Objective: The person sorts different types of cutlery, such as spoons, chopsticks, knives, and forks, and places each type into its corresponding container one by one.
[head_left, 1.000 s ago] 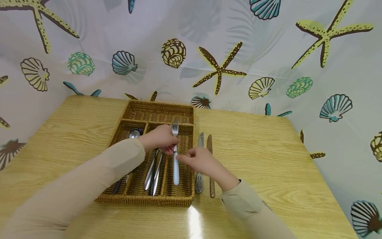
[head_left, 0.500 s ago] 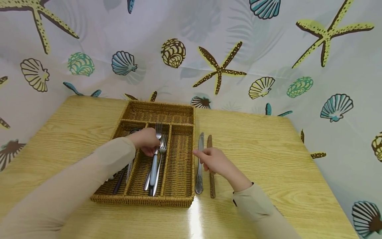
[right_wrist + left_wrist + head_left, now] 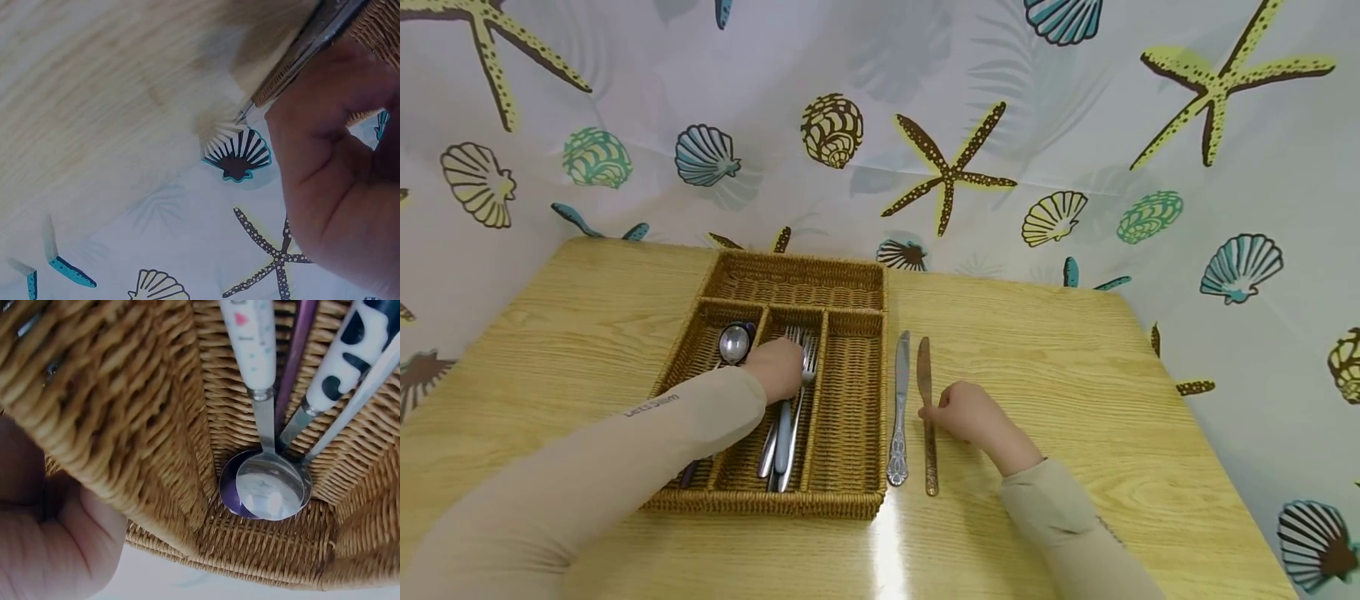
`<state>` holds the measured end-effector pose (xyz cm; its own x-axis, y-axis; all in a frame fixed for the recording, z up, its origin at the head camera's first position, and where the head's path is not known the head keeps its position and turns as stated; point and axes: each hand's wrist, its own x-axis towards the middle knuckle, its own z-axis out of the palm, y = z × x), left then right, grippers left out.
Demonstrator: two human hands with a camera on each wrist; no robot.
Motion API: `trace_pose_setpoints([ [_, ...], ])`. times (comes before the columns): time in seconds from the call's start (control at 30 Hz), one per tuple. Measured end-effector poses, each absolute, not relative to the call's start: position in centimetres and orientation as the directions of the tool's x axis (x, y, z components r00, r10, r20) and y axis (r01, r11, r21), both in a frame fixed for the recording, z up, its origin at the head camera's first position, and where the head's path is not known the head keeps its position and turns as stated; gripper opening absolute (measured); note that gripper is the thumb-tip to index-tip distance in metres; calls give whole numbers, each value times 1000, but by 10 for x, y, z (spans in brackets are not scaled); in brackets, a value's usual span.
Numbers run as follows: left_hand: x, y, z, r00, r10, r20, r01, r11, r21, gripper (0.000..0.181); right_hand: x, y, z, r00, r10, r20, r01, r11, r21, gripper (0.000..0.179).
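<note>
My left hand (image 3: 778, 369) is down in the middle compartment of the wicker cutlery tray (image 3: 820, 503), gripping a fork with a light blue handle (image 3: 783, 442). Its fingertips are hidden under the hand. Several other forks (image 3: 809, 371) lie beside it in that compartment. To the right of the tray, my right hand (image 3: 970, 412) pinches the handle of a brown knife (image 3: 931, 458), which lies lengthwise on the table. A silver knife (image 3: 900, 400) with an ornate handle lies between that knife and the tray.
Spoons (image 3: 272, 487) with patterned handles fill the tray's left compartment. The right compartment (image 3: 848, 400) shows bare wicker, as does the long back one (image 3: 797, 287). A shell-patterned cloth (image 3: 985, 75) hangs behind the wooden table (image 3: 1045, 358).
The left hand carried the blue-handled fork left from over the right compartment and lowered it into the middle one. The right hand left that fork and moved right, reaching the brown knife.
</note>
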<state>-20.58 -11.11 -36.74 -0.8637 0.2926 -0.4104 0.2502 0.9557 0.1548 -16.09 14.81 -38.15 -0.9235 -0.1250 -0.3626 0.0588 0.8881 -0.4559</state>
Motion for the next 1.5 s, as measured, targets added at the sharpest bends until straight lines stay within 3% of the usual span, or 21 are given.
trace_pose_setpoints([
  [0.13,-204,-110,-367,-870,270,-414,234,963,137,20,-161,146,-391,-918,-128,-375,25,926,-376,43],
  [0.27,-206,-111,-361,-879,271,-391,199,956,216,15,-160,144,-392,-921,-129,-368,4,941,-338,34],
  [0.4,-207,-113,-347,-891,311,-331,210,928,308,36,-160,142,-389,-919,-138,-370,-14,947,-320,29],
  [0.57,-208,-111,-329,-904,334,-265,223,900,374,49,-161,142,-389,-914,-129,-386,15,938,-347,28],
  [1.1,-205,-103,-319,-914,328,-239,199,875,441,50,-164,146,-401,-949,-75,-305,40,934,-356,36],
  [1.5,-203,-96,-315,-882,361,-302,144,817,558,54,-165,144,-384,-962,-76,-263,39,912,-408,40],
])
